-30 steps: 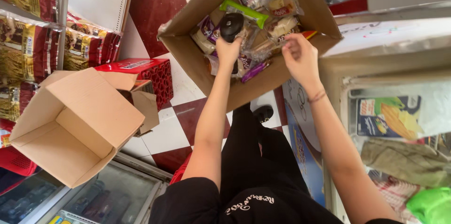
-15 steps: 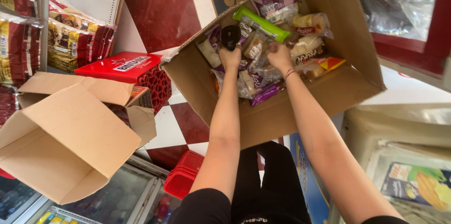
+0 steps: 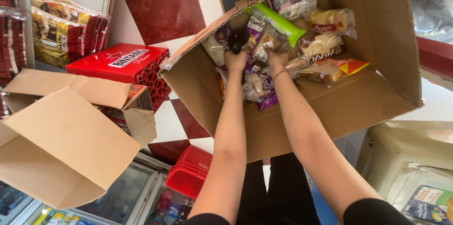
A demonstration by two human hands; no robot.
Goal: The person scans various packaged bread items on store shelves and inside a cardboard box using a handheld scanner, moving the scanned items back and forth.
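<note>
Black handheld device (image 3: 238, 38) and clear-wrapped snack packets (image 3: 264, 45) inside the tilted, open cardboard box (image 3: 358, 102).

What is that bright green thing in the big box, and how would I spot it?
Look into the large open cardboard box that both hands reach into, filled with wrapped snack packets. Near its far side, above the right hand, lies a long lime-green packet. It is the only green one; its neighbours are purple, clear or yellow-orange.

The fingers of the right hand (image 3: 276, 60) are buried among the snack packets (image 3: 264, 83), so its grasp cannot be told. The left hand (image 3: 236, 57) covers most of a black object (image 3: 238, 36), its kind unclear. The large cardboard box (image 3: 368, 102) is cut off by the top edge.
</note>
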